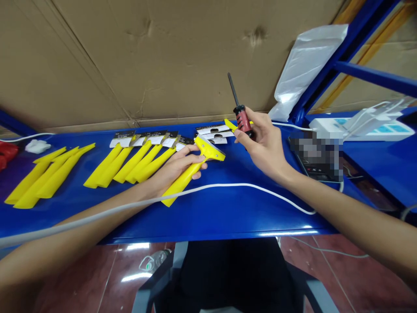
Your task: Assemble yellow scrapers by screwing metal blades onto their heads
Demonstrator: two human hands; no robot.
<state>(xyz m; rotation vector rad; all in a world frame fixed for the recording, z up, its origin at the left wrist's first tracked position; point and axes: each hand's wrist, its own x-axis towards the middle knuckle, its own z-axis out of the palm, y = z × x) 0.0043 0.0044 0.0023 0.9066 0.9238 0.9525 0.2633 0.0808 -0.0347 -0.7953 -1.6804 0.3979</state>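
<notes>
My left hand [182,167] is closed around the neck of a yellow scraper [182,180], its wide head tilted up to the right and its handle slanting down toward the table's front edge. In my right hand [265,141] is a screwdriver [243,119] with a red and black handle, its dark shaft pointing up, away from the scraper. Behind that hand a small yellow piece [230,125] shows, partly hidden by the fingers. Left of my left hand lie several yellow scrapers [138,163] with black and white cards [122,138] at their heads.
More yellow handles [48,180] lie at the far left beside a crumpled white wad [37,146]. Several cards [213,130] sit at the back. A white cable [234,185] crosses in front of my forearms. A power strip [384,128] and a dark device [316,156] are at right.
</notes>
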